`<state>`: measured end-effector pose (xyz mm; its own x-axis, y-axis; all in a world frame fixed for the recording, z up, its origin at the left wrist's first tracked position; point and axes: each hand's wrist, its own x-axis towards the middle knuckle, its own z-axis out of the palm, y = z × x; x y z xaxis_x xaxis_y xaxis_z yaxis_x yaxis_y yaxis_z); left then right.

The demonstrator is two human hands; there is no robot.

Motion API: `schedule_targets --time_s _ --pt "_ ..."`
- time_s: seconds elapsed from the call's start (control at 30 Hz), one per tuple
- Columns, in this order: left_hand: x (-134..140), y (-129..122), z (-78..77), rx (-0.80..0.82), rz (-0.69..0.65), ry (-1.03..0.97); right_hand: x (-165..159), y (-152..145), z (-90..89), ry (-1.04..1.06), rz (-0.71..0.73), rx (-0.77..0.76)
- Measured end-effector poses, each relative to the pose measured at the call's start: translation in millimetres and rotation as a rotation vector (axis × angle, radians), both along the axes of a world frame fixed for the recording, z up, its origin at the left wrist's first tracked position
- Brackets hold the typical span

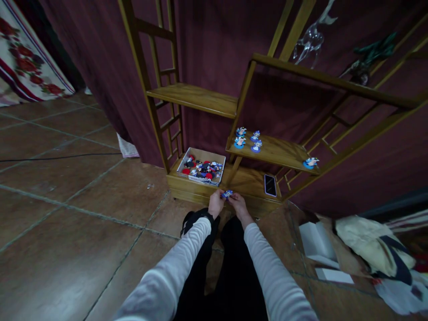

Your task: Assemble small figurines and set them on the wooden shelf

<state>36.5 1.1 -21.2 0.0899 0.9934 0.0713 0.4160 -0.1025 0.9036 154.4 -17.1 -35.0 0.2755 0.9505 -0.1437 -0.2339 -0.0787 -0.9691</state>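
A small blue-and-white figurine [227, 194] is held between my two hands, in front of the low shelf. My left hand [216, 203] grips its left side with the fingers closed. From the other side my right hand [239, 205] pinches it. Just beyond, a shallow open box [207, 180] holds many jumbled figurines with red, black and blue parts. On the raised shelf [281, 150] stand several figurines: a pair with light-blue bases [239, 142], a pair in purple-blue [256, 146], and a lone one [310, 162] at the right end.
A phone [270, 185] lies on the low shelf to the right. The upper left shelf [197, 99] and wooden posts frame the space. A glass deer [312, 40] stands higher up. White packaging [318, 243] and cloth [372, 243] lie on the floor at right.
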Motion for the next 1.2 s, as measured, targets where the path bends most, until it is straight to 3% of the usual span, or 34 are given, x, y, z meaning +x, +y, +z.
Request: schedule_targets --time_s 0.13,0.23,0.53,0.77,1.2 --pt "1 -9 11.7 0.142 -0.107 0.192 1 -1 3.2 0.104 -0.022 -0.002" --pt "1 -16 23.3 0.156 -0.177 0.348 2 -2 5.5 0.17 -0.021 0.014" --pt "-7 -29 42.8 0.268 -0.3 0.773 4 -5 11.6 0.145 0.011 -0.002" --pt "-10 -29 47.1 0.308 -0.309 0.838 0 -4 15.0 0.15 -0.004 0.008" --pt "-13 -37 53.1 0.339 -0.328 0.739 4 -7 19.0 0.124 -0.003 0.003"
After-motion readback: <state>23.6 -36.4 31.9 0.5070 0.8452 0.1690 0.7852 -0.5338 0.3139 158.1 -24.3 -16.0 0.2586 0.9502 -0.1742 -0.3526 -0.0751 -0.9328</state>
